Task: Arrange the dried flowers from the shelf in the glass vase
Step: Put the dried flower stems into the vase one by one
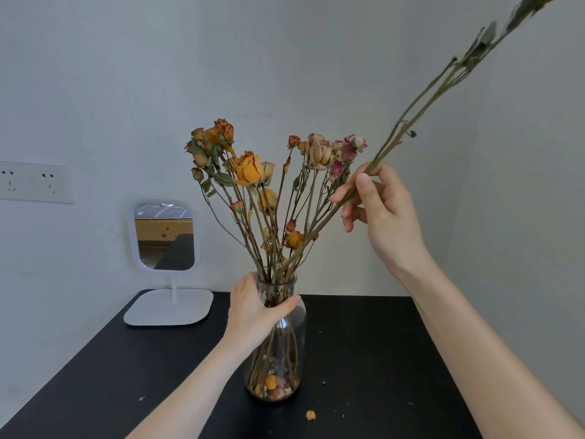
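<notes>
**Long stem fed into a crowded vase**

A wall socket (34, 182) sat at 9 o'clock of the view, with a white mirror (164, 236) standing on the black counter (95, 369) just right of it. The left hand (253, 308) wrapped the neck of the glass vase (278, 359), its grip closed around the glass and steadying it. The vase stood upright near the counter's middle, already holding a bunch of dried flowers (250, 169), with loose petals collected in its bottom. At 5 o'clock of the vase, 1 fallen petal (310, 415) lay on the counter. The right hand (380, 210) pinched 1 long stem (421, 112), grip narrow between thumb and fingers, the stem slanting toward 1 o'clock and its lower end running down among the others toward the vase mouth.

The likely trouble was breakage: brittle stems crowded the narrow neck, so pushing hard could snap the new stem or shake off more petals. Its long, top-heavy lean could also tip the vase once the left hand let go.
</notes>
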The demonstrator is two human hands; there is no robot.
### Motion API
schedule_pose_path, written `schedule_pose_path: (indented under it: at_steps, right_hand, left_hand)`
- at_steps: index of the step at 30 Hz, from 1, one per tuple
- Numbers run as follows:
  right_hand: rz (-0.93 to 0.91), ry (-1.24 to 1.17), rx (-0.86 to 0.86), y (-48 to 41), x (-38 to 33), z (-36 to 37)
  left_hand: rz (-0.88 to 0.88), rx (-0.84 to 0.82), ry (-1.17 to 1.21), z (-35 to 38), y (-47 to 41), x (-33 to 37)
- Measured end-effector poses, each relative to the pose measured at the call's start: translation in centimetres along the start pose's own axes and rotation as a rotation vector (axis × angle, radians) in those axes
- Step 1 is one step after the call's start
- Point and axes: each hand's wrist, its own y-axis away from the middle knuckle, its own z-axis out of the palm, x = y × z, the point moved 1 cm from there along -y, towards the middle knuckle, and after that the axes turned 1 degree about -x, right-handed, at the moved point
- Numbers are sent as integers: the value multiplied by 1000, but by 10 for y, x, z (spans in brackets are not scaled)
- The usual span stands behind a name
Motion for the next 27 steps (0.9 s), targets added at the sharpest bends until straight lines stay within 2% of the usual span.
schedule_pose_path:
  at_steps: [6,13,18,27]
  right_hand:
    - [70,95,-80,-4,4,8]
    - [69,412,-48,-20,-13,16]
    - [87,511,-35,-28,-19,27]
    - [227,383,-205,-36,-12,34]
  left_hand:
    - [0,5,4,0,0,0]
    - [8,0,9,0,0,1]
    - [14,18,12,0,0,1]
    - [23,22,13,0,2,3]
